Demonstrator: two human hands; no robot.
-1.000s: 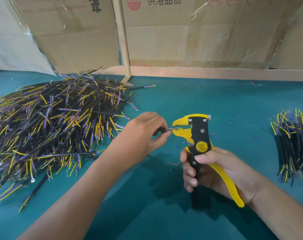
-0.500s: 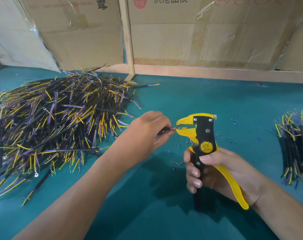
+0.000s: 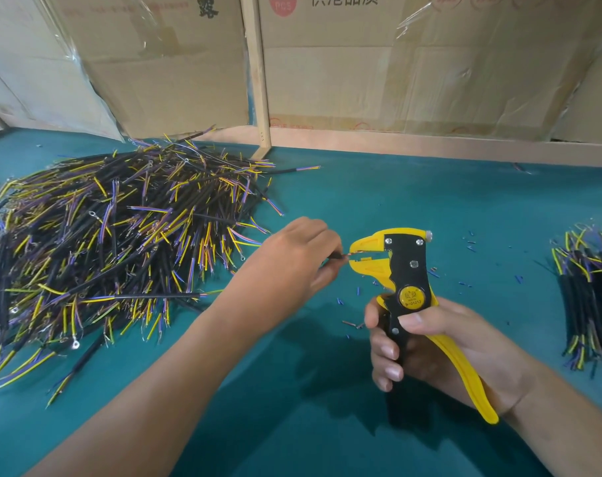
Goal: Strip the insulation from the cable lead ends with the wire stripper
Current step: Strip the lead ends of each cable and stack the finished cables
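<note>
My right hand point(image 3: 440, 349) grips the handles of a yellow and black wire stripper point(image 3: 406, 273), held upright with its jaws pointing left. My left hand point(image 3: 292, 266) pinches a short black cable point(image 3: 334, 256) and holds its lead end at the stripper's jaws. Most of that cable is hidden under my fingers. A large heap of black cables point(image 3: 113, 246) with yellow, purple and blue leads lies on the left of the green table point(image 3: 378, 201).
A smaller bundle of cables point(image 3: 588, 297) lies at the right edge. Small cut bits of insulation point(image 3: 471, 242) are scattered around the stripper. Cardboard boxes point(image 3: 361, 63) and a wooden rail stand along the back of the table.
The view has shifted slightly. Both hands keep their grip, with the cable end still at the stripper's jaws.
</note>
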